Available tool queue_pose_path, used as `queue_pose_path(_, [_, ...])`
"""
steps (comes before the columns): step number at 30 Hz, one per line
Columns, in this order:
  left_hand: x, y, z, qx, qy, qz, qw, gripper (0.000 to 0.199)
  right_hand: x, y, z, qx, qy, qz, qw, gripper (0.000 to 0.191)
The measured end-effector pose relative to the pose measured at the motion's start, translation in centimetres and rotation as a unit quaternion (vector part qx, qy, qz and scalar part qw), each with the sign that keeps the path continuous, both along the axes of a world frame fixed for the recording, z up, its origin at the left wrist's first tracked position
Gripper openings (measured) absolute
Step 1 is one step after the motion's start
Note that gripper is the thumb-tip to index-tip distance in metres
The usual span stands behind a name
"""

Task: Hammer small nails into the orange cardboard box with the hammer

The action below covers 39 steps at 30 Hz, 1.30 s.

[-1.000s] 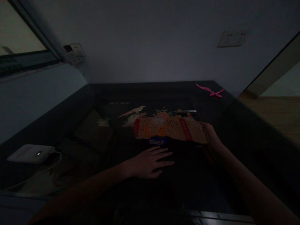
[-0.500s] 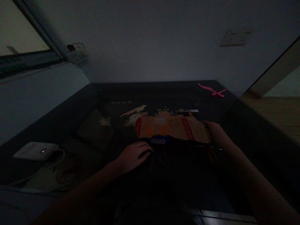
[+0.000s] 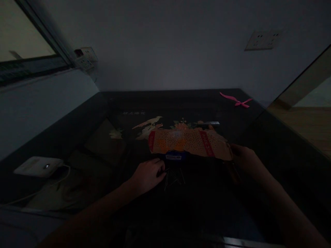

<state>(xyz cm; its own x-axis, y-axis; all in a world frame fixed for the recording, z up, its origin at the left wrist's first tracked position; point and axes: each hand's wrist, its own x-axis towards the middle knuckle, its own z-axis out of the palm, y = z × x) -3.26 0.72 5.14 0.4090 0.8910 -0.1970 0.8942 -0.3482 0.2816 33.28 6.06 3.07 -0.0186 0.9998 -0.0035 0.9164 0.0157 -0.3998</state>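
A tan dotted bag with red bands (image 3: pixel 190 142) lies across the middle of the dark table. My right hand (image 3: pixel 244 156) is at the bag's right end; its fingertips are hidden in shadow. Just in front of the bag's lower edge is a small blue box (image 3: pixel 174 155), partly covered by it. Several thin metal sticks, like nails (image 3: pixel 174 177), lie scattered below the box. Beside them on the left rests my left hand (image 3: pixel 150 174), fingers curled, thumb and fingertips at the end of one stick. A wooden handle (image 3: pixel 234 172) shows dimly beneath the bag's right end.
A metal-edged tool end (image 3: pixel 209 123) pokes out behind the bag. A pink ribbon (image 3: pixel 239 103) lies at the back right. On the left is a white device (image 3: pixel 38 166) with a cable. The dark table (image 3: pixel 165 100) meets the wall, with sockets (image 3: pixel 263 39) above.
My right hand has moved down a little along the bag's right end, and that end sits slightly lower. My left hand has shifted slightly left and its fingers have drawn in.
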Motion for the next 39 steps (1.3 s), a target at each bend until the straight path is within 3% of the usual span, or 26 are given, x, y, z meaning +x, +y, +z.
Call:
queue_pose_path(8, [1.1, 0.2, 0.1, 0.039, 0.115, -0.036, 0.992, 0.015, -0.3, -0.5, 0.3, -0.030, -0.044, -0.017, 0.998, 0.037])
queue_pose_path(11, [0.9, 0.2, 0.5, 0.028, 0.118, -0.025, 0.992, 0.015, -1.2, -1.0, 0.7, -0.045, -0.065, -0.018, 0.997, 0.046])
queue_pose_path(14, [-0.2, 0.0, 0.9, 0.009, 0.050, -0.016, 0.999, 0.014, -2.2, -1.4, 0.9, -0.046, -0.080, -0.019, 0.996, 0.053])
queue_pose_path(18, [-1.9, -0.8, 1.6, -0.004, -0.100, -0.042, 0.994, 0.026, -2.8, -1.6, 1.0, -0.040, -0.095, -0.015, 0.995, 0.059])
queue_pose_path(23, [-3.1, -0.9, 4.1, -0.015, -0.243, -0.074, 0.967, 0.016, -2.8, -1.6, 1.0, -0.033, -0.105, -0.013, 0.994, 0.058])
queue_pose_path(26, [-3.2, 1.0, 6.0, 0.040, -0.305, -0.040, 0.951, 0.008, -2.7, -1.6, 1.0, -0.028, -0.107, -0.010, 0.994, 0.056])
queue_pose_path(29, [-2.7, 4.2, 6.7, 0.106, -0.399, 0.009, 0.911, 0.005, -2.7, -1.6, 1.0, -0.018, -0.109, -0.003, 0.994, 0.051])
queue_pose_path(32, [-1.8, 7.5, 6.1, 0.153, -0.470, 0.057, 0.868, 0.008, -2.7, -1.8, 1.2, 0.002, -0.117, -0.001, 0.993, 0.048])
queue_pose_path(34, [-1.2, 9.0, 5.3, 0.170, -0.487, 0.068, 0.854, 0.010, -2.8, -1.9, 1.3, 0.024, -0.125, 0.003, 0.992, 0.047])
queue_pose_path(39, [-0.5, 10.0, 4.0, 0.179, -0.460, 0.059, 0.868, 0.009, -4.3, -2.2, 0.4, 0.092, -0.109, 0.045, 0.989, 0.045])
